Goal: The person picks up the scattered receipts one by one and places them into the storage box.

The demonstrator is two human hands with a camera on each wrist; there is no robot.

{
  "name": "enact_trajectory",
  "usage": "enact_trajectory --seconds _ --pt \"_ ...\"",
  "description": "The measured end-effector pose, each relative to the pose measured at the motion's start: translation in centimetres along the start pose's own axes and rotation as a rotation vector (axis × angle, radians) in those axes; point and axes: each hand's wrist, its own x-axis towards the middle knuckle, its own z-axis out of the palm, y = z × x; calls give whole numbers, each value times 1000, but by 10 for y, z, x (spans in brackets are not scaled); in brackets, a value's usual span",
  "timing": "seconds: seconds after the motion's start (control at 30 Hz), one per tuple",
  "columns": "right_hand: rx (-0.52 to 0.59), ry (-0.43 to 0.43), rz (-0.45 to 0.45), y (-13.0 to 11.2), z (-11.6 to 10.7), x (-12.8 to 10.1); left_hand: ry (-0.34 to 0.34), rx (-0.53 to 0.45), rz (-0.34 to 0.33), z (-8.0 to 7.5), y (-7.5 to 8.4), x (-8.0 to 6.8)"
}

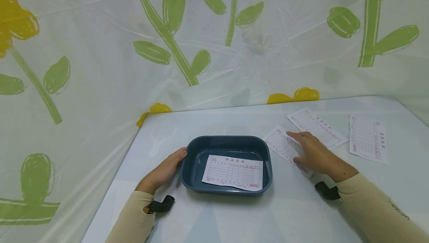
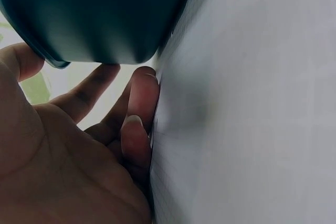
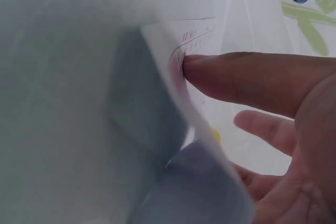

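Note:
A dark teal plastic bin (image 1: 226, 141) stands in front of me with a printed paper slip (image 1: 232, 172) lying face up inside it. My left hand (image 1: 164, 170) rests against the bin's left outer side, one fingertip at the rim and others by the wall in the left wrist view. To the right of the bin, my right hand (image 1: 313, 153) is over another printed slip (image 1: 279, 140), index finger stretched out. In the right wrist view the thumb (image 3: 231, 80) presses on that slip's printed face, and its near edge (image 3: 197, 114) is bent up off the table.
A second loose slip (image 1: 313, 123) lies just beyond the right hand, partly overlapped by it. Farther right is another slip (image 1: 368, 138). A flower-patterned curtain (image 1: 110, 49) hangs behind the white table (image 1: 161, 220). Each wrist carries a black camera strap (image 1: 162, 204).

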Motion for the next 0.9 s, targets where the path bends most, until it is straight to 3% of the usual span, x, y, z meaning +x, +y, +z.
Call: enact_trajectory --seconds 0.27,0.67,0.9 --pt "3 -16 -3 1 0 0 4 -1 3 0 0 0" --pt "22 62 -86 1 -5 -5 10 4 -9 0 1 -1" --pt "18 102 -80 -2 -7 -5 24 6 -28 2 1 -1"
